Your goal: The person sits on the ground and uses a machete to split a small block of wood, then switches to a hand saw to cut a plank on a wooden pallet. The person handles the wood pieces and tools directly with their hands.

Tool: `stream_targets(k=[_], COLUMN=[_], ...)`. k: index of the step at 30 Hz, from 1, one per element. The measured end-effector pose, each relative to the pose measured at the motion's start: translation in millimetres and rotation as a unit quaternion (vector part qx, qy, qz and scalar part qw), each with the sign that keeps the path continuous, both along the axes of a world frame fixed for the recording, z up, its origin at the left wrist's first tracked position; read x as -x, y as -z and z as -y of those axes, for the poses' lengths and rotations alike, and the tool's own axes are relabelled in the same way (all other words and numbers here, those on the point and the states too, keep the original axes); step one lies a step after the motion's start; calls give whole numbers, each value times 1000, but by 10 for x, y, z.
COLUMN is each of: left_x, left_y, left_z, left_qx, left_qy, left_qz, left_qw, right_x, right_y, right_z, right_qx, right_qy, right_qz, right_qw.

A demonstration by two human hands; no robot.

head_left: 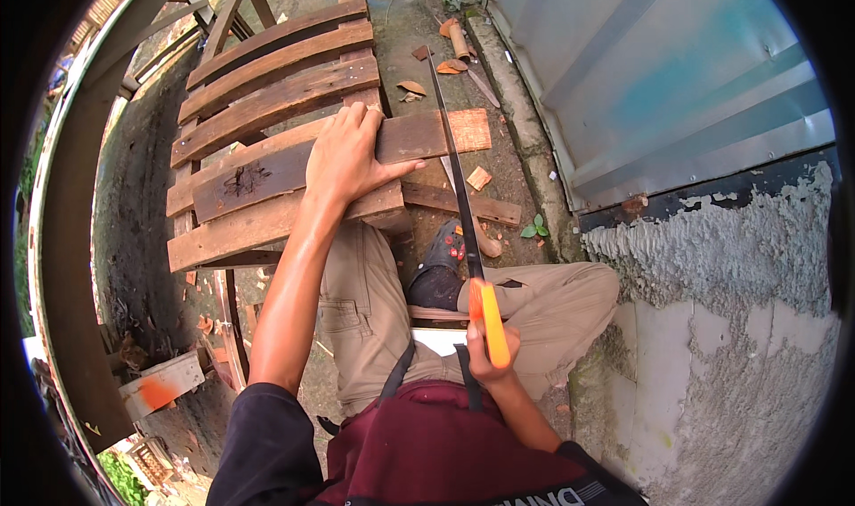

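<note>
**Plank held under the saw**

A pallet (267,105) is seen far left. On it a plank (338,163) is pinned by the flat, spread left hand (347,154). A saw (459,194) is gripped by the closed right hand (485,350), its blade at the plank's right end.

We press our left hand (349,160) flat on a plank (267,172) lying across the slatted pallet (267,69) — fingers spread. Our right hand (485,356) grips the saw (459,194) by its orange handle, its blade crossing the plank's right end — offcuts (479,178) lie on the ground beside a metal wall (659,78).
</note>
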State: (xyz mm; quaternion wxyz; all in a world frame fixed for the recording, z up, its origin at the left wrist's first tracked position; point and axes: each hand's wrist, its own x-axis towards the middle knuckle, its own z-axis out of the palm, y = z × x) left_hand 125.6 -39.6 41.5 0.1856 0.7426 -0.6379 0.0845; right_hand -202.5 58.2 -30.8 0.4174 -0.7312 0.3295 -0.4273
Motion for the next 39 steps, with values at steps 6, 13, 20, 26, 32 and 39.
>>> stream_targets(k=[6, 13, 20, 26, 32, 39], left_x=[47, 99, 137, 124, 99, 122], left_y=[-11, -72, -45, -21, -23, -29], left_z=[26, 71, 30, 43, 94, 52], left_qx=[13, -5, -15, 2, 17, -21], left_qy=[2, -17, -31, -25, -20, -37], left_qz=[-15, -12, 18, 33, 35, 7], left_qw=[1000, 1000, 999, 999, 999, 999], right_x=[4, -927, 700, 50, -625, -397], right_y=[-78, -357, 117, -372, -324, -214], right_z=[75, 1067, -298, 343, 654, 449], right_qx=[-15, -97, -13, -4, -43, 21], right_qy=[-16, 22, -19, -2, 17, 28], right_qz=[10, 107, 15, 98, 139, 90], right_qw=[1000, 989, 1000, 995, 989, 995])
